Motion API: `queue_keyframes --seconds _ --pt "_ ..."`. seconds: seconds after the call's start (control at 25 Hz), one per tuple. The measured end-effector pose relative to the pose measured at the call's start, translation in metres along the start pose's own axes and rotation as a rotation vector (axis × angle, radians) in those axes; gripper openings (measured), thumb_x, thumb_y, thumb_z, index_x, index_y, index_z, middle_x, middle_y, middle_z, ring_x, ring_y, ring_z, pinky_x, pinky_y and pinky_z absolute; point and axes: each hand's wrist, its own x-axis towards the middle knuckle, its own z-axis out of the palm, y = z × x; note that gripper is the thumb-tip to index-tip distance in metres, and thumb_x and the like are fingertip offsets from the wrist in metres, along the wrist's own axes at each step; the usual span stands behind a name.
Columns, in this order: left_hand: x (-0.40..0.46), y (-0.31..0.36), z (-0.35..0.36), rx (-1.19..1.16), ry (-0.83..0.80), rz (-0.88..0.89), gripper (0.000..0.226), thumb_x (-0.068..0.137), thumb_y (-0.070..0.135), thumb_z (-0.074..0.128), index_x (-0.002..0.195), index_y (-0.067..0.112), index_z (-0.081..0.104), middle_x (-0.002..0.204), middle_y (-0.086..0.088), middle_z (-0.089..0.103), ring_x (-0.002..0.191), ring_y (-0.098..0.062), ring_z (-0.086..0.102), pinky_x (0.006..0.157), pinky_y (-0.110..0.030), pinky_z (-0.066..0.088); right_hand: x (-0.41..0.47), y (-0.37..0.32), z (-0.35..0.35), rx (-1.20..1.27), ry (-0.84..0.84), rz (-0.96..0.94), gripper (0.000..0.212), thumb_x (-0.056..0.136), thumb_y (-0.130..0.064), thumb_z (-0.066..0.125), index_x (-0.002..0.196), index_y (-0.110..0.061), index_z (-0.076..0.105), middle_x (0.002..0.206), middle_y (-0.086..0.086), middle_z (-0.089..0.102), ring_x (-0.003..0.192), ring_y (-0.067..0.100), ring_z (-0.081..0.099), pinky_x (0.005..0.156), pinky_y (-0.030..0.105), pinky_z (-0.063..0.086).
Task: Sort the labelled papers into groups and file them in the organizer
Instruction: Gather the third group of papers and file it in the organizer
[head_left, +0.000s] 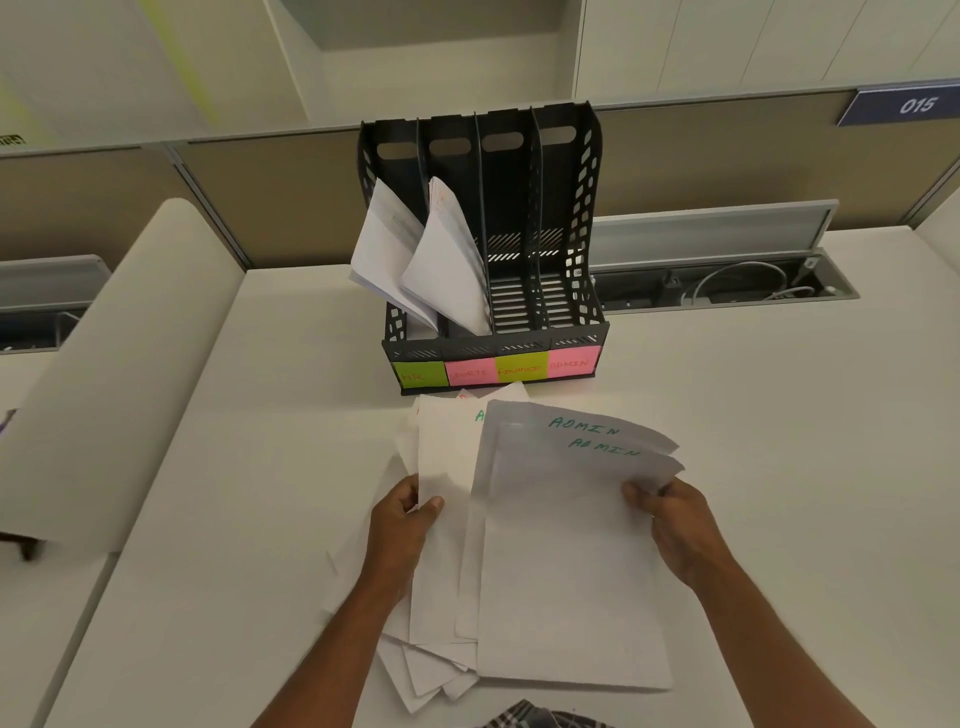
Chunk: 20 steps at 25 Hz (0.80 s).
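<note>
White ADMIN-labelled sheets (571, 545) being pinched by right hand (670, 525) above bench; loose fanned papers (441, 571) being gripped by left hand (402, 525). Risk: fanned papers being dropped, misfiled; black four-slot organizer (493, 332) ADMIN slot sitting unfilled.

Both forearms reach forward from the bottom edge, bare to the wrists. The left hand (402, 519) grips a loose sheaf of papers (441, 467), thumb laid over the front sheet, fingers hidden behind. The right hand (670, 519) pinches the right edge of the ADMIN sheets (566, 545), thumb on top, fingers apparently curled underneath.
</note>
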Motion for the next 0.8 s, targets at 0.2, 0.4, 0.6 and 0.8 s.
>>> queue_keyframes --seconds 0.2,0.4,0.6,0.8 --pt "-0.003 -0.001 -0.009 -0.187 -0.131 -0.012 0.034 0.088 -0.011 0.058 0.099 0.014 0.079 0.102 -0.010 0.077 0.099 -0.025 0.071 0.082 -0.027 0.057 0.001 0.001 0.002 0.081 -0.145 -0.012 0.036 0.082 0.000 0.072 0.117 -0.008 0.071 0.118 0.016 0.072 0.111 0.035 0.066 0.098 0.051 0.050" --pt "-0.006 0.004 -0.008 -0.149 -0.185 0.049 0.033 0.086 -0.011 0.060 0.101 0.011 0.079 0.100 -0.017 0.077 0.089 -0.027 0.075 0.070 -0.025 0.058 -0.004 -0.010 0.020 0.061 -0.253 -0.078 0.030 0.076 -0.009 0.078 0.105 -0.005 0.074 0.104 0.018 0.074 0.100 0.035 0.068 0.080 0.036 0.056" --pt "-0.012 0.014 -0.004 -0.032 -0.192 0.137 0.036 0.076 0.002 0.060 0.099 0.022 0.081 0.097 -0.008 0.079 0.079 -0.015 0.075 0.066 -0.019 0.056 -0.013 -0.014 0.038 -0.059 -0.109 -0.208 0.024 0.085 -0.010 0.073 0.106 -0.022 0.077 0.101 0.003 0.078 0.094 0.024 0.074 0.074 0.031 0.058" --pt "-0.013 0.017 0.001 -0.057 -0.272 0.158 0.025 0.085 0.023 0.068 0.107 0.016 0.078 0.107 -0.013 0.076 0.102 -0.032 0.072 0.084 -0.033 0.059 -0.017 -0.026 0.046 -0.109 -0.030 -0.285 0.044 0.089 -0.011 0.070 0.126 -0.034 0.062 0.102 -0.003 0.077 0.089 0.016 0.074 0.070 0.030 0.061"
